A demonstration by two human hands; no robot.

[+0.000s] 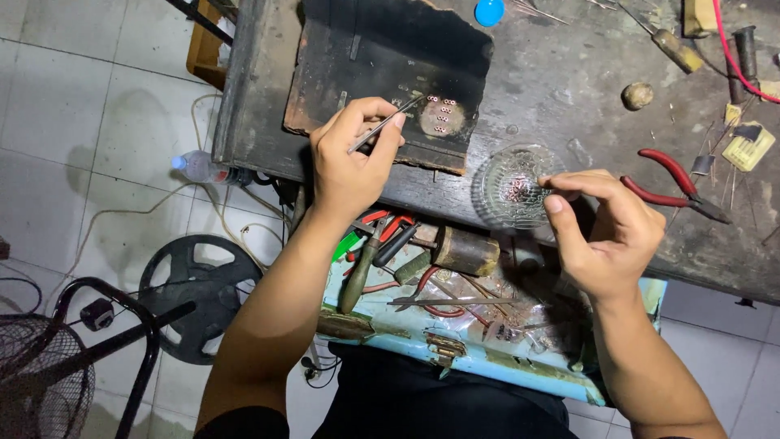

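- Tweezers [385, 123]: thin metal pair, pinched in left hand [351, 158], tips angled up and right toward a cluster of small reddish rings [444, 114] laid in rows on a pale round patch of the charred block [382, 65].
- Far left, on tiled floor: wire fan guard [41, 382], dark spoked wheel [195, 293], clear plastic bottle with blue cap [195, 165] lying just beside the bench edge, pale cord looping near it.
- Left hand: clenched around the tweezers, thumb and forefinger clamping the shaft, knuckles over the front edge of the charred block.
- Charred block: dark, scorched slab resting on the worn workbench [569, 89], front edge chipped and brown.
- Below the bench edge: open light-blue drawer [487, 358] crammed with tools: red-handled pliers, green-handled tool, brass cylinder, loose wires.
- Centre right: clear cut-glass dish [508, 191] on the bench, small reddish bits inside.
- Right hand [605, 232]: thumb and forefinger closed in a pinch at the dish's right rim; whatever sits between the fingertips too small to tell.
- Just right of that hand: red-handled pliers [670, 185] lying on the bench, jaws pointing right.
- Top and far right: blue cap [489, 11], small round stone-like lump [638, 95], wooden-handled tool [678, 50], red cable, yellowish card scraps.
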